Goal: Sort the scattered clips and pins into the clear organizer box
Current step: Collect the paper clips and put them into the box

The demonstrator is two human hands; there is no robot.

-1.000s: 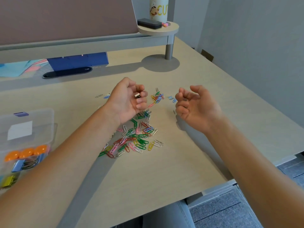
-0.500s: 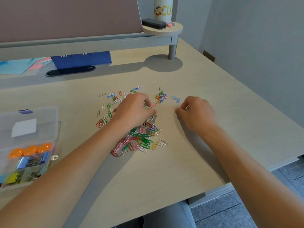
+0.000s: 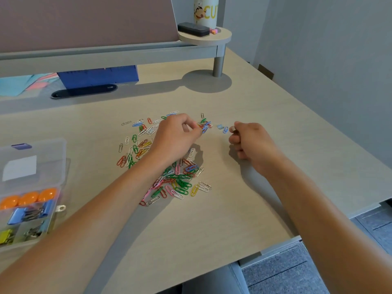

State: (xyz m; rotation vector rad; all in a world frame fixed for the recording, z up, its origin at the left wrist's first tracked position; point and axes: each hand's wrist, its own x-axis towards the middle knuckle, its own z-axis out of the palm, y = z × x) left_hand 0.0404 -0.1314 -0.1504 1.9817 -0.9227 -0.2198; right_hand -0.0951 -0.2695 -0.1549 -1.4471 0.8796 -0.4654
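Several coloured paper clips (image 3: 178,181) lie scattered mid-desk, with a small bunched cluster (image 3: 205,124) beyond them. My left hand (image 3: 176,139) reaches over the pile and its curled fingertips pinch at the near edge of that cluster. My right hand (image 3: 250,141) is curled into a fist just right of two blue clips (image 3: 224,129); a small grey piece shows pinched at its thumb tip. The clear organizer box (image 3: 61,166) sits at the left edge, holding orange round pins (image 3: 27,198), blue binder clips (image 3: 29,213) and yellow clips (image 3: 5,236).
A raised grey shelf (image 3: 127,54) spans the back, with a round stand (image 3: 205,38) carrying a black eraser and a cup. A blue box (image 3: 97,76) and a black oval slot (image 3: 84,91) lie under it. The desk edge runs close on the right and front.
Both hands came down from a raised, curled pose to the desk. My left hand then slid right to the small cluster; my right hand lifted slightly into a fist.
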